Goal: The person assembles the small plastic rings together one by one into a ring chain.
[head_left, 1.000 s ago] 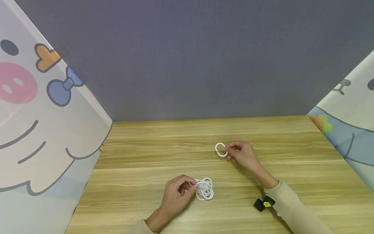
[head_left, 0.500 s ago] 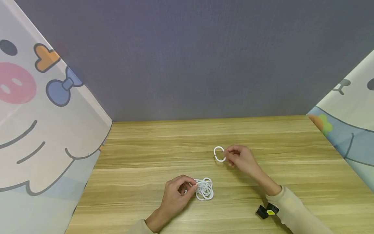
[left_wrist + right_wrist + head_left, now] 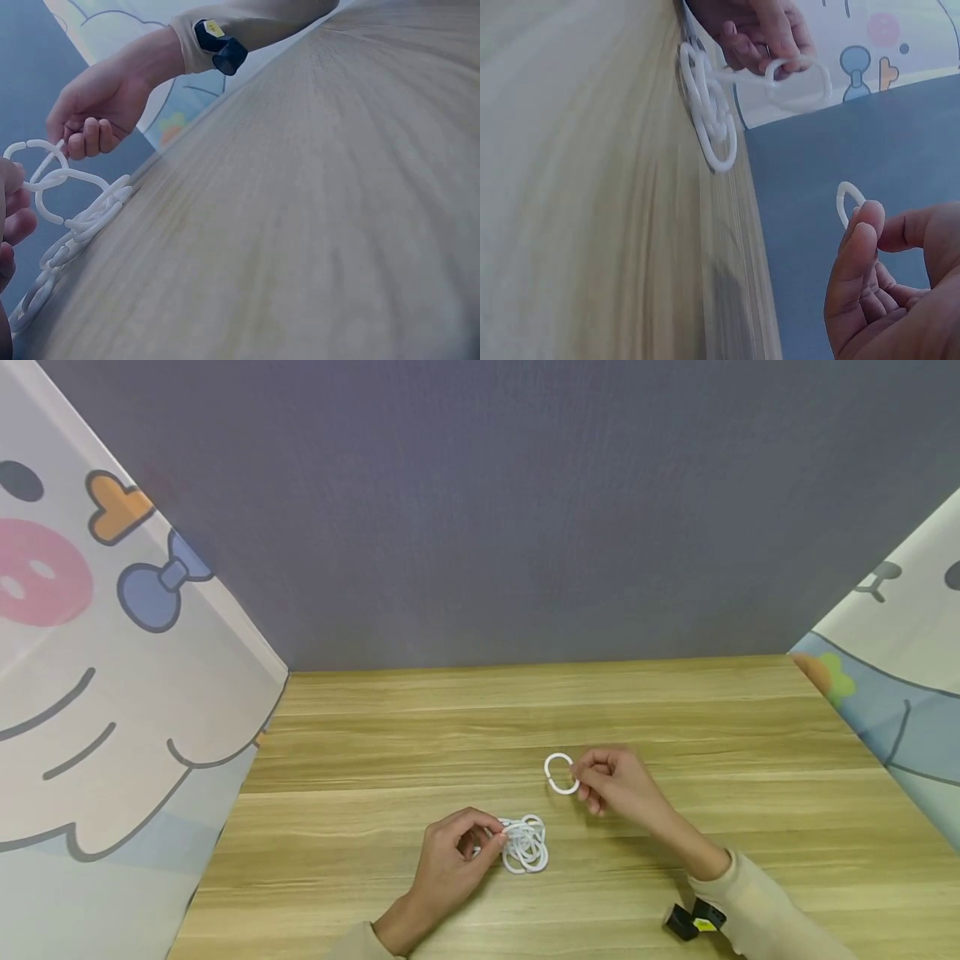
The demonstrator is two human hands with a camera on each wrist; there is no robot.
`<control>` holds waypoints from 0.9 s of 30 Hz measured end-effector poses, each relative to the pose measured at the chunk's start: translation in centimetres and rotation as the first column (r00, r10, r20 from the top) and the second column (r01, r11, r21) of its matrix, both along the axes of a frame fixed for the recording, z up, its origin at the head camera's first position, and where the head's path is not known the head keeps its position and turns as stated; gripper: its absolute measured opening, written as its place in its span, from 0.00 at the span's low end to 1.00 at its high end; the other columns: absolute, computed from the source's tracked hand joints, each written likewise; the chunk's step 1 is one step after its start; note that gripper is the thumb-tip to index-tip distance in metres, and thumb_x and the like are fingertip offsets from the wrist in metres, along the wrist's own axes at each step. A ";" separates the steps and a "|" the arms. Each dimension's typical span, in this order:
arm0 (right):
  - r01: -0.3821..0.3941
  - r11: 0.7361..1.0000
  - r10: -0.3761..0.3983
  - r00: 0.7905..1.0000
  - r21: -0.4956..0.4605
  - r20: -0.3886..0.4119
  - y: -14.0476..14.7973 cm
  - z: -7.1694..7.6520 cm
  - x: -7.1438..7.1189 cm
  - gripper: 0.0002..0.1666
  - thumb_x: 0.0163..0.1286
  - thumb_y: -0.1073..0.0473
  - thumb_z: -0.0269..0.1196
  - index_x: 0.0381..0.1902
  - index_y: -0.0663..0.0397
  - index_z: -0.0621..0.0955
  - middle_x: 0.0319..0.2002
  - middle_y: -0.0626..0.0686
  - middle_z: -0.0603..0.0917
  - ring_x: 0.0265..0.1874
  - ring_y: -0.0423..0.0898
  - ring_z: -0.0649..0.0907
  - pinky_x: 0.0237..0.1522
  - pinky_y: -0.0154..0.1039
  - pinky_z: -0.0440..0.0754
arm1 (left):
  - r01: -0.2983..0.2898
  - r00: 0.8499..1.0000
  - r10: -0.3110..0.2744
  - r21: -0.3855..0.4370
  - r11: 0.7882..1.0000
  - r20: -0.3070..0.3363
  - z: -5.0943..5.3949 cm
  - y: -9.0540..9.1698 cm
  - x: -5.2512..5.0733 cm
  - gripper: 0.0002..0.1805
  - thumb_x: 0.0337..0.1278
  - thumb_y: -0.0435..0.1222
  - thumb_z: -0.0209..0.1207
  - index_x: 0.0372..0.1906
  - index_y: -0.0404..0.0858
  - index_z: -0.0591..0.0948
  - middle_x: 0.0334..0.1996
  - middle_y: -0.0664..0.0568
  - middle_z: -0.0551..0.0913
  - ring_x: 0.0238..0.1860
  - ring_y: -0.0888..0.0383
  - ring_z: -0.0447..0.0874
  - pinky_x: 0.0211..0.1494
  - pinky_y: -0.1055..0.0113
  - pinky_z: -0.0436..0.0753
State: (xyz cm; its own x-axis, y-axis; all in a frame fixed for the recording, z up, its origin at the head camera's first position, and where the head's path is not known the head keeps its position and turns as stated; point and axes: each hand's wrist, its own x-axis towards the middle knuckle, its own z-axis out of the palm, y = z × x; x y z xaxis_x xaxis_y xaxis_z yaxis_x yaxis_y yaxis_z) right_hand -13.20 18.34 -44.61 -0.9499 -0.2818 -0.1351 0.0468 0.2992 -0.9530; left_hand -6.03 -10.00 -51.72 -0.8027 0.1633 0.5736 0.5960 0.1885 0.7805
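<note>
My right hand (image 3: 618, 787) pinches a single white C-shaped plastic link (image 3: 547, 767) between thumb and fingertips, above the table. A small gap shows on the link's left side. Lower and to the left, my left hand (image 3: 456, 860) pinches one link of a white plastic link chain (image 3: 536, 864). The chain's other links lie heaped on the wood beside the fingertips. In the right wrist view the pinched end of the chain (image 3: 702, 97) is raised off the table, and the single link (image 3: 841, 201) stands apart from it. Fingers partly hide both held links.
The wooden table (image 3: 360, 735) ends at a grey panel (image 3: 480, 527) behind. Cartoon-printed panels (image 3: 75, 693) stand at the left and right sides. A black wrist device (image 3: 693, 920) is worn on the right sleeve.
My right hand has moved toward me and slightly left with the single link, closer to the chain. My left hand and the chain have stayed in place.
</note>
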 end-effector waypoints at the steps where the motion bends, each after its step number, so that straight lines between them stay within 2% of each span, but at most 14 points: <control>1: -0.009 1.000 0.009 1.000 -0.002 -0.002 -0.1 0.0 0.2 0.12 0.80 0.68 0.62 0.43 0.78 0.83 0.24 0.55 0.85 0.17 0.40 0.80 0.19 0.32 0.80 | -0.001 1.000 0.001 -0.001 1.000 -0.005 0.0 0.0 0.0 0.14 0.59 0.22 0.76 0.41 0.43 0.88 0.28 0.53 0.88 0.24 0.73 0.72 0.21 0.81 0.71; 9: -0.084 0.996 0.082 0.995 -0.036 -0.054 -0.7 0.5 1.8 0.12 0.80 0.68 0.61 0.41 0.79 0.81 0.23 0.53 0.84 0.16 0.38 0.78 0.19 0.32 0.79 | -0.008 1.000 0.008 -0.003 1.000 -0.018 0.1 0.0 0.0 0.14 0.58 0.22 0.77 0.40 0.42 0.88 0.28 0.53 0.87 0.24 0.73 0.72 0.21 0.81 0.70; 15: -0.121 0.991 0.116 0.990 -0.051 -0.080 -1.3 0.7 2.8 0.12 0.81 0.68 0.61 0.40 0.78 0.81 0.23 0.51 0.83 0.16 0.37 0.78 0.18 0.31 0.78 | -0.004 1.000 0.004 0.001 1.000 0.001 0.2 0.0 0.0 0.14 0.58 0.22 0.77 0.40 0.43 0.88 0.28 0.53 0.88 0.24 0.74 0.71 0.21 0.81 0.70; 23: -0.177 0.982 0.170 0.980 -0.068 -0.104 -2.1 0.2 3.8 0.11 0.80 0.69 0.61 0.38 0.75 0.82 0.22 0.51 0.83 0.15 0.36 0.77 0.16 0.32 0.78 | 0.000 1.000 0.000 -0.004 1.000 -0.005 0.3 0.0 0.1 0.14 0.59 0.22 0.76 0.40 0.42 0.88 0.28 0.53 0.87 0.24 0.74 0.70 0.21 0.81 0.70; 27: -0.178 0.982 0.172 0.981 -0.068 -0.091 -2.4 -0.1 4.1 0.10 0.80 0.69 0.62 0.38 0.74 0.82 0.22 0.51 0.83 0.15 0.37 0.77 0.16 0.32 0.78 | 0.002 1.000 -0.002 -0.010 1.000 -0.004 0.3 -0.1 0.1 0.13 0.59 0.23 0.76 0.40 0.42 0.88 0.28 0.53 0.88 0.24 0.75 0.70 0.21 0.81 0.70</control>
